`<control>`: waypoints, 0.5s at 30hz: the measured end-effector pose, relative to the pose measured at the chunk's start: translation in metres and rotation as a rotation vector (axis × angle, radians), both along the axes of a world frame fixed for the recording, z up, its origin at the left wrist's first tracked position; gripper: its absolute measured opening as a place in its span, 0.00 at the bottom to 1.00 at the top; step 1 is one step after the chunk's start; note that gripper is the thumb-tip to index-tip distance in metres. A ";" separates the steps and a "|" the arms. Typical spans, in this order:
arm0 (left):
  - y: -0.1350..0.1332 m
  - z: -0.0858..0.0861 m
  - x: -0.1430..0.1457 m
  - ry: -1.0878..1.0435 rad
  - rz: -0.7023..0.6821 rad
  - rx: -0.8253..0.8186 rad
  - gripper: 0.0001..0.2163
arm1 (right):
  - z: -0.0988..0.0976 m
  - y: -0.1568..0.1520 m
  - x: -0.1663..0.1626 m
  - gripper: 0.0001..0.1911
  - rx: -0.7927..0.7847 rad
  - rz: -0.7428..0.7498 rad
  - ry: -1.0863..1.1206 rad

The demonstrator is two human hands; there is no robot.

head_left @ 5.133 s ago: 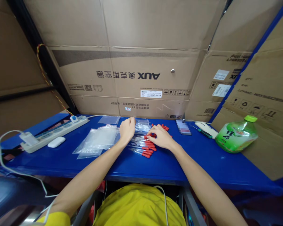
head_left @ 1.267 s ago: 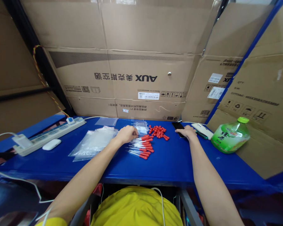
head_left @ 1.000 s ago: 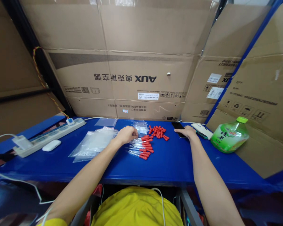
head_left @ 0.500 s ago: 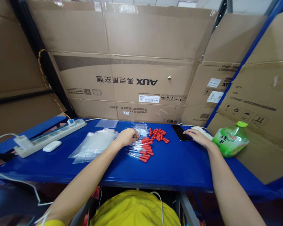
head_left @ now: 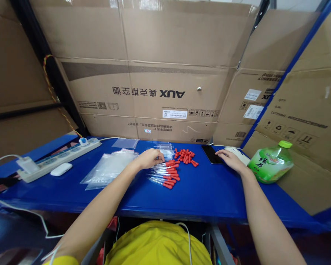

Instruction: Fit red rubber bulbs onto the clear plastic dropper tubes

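My left hand (head_left: 149,159) rests with curled fingers at the left end of a pile of thin clear tubes (head_left: 166,149); whatever lies between the fingertips is too small to make out. Just below it, several droppers with red bulbs (head_left: 169,180) lie in a row, their clear stems pointing left. Loose red rubber bulbs (head_left: 186,157) are heaped to the right of the tubes. At the right, my right hand (head_left: 231,160) has its fingers stretched out over the right edge of a black phone (head_left: 209,154) and holds nothing.
Clear plastic bags (head_left: 109,169) are stacked left of my left hand. Further left are a power strip (head_left: 62,160) and a white earbud case (head_left: 61,169). A green bottle (head_left: 271,163) and a white device (head_left: 238,154) stand at the right. A cardboard wall (head_left: 154,81) closes the back.
My left hand has shifted very slightly to the right beside the tubes. The right hand stays over the phone, and the view has tilted a little.
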State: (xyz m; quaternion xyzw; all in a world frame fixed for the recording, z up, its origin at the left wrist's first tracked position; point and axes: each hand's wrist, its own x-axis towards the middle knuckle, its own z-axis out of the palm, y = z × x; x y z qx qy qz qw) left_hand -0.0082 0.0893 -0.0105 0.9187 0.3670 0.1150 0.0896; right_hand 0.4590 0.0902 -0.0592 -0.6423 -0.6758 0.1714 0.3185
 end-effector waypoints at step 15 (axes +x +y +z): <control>0.012 -0.006 -0.008 0.024 -0.037 -0.024 0.08 | -0.003 0.001 -0.002 0.19 0.061 0.028 -0.084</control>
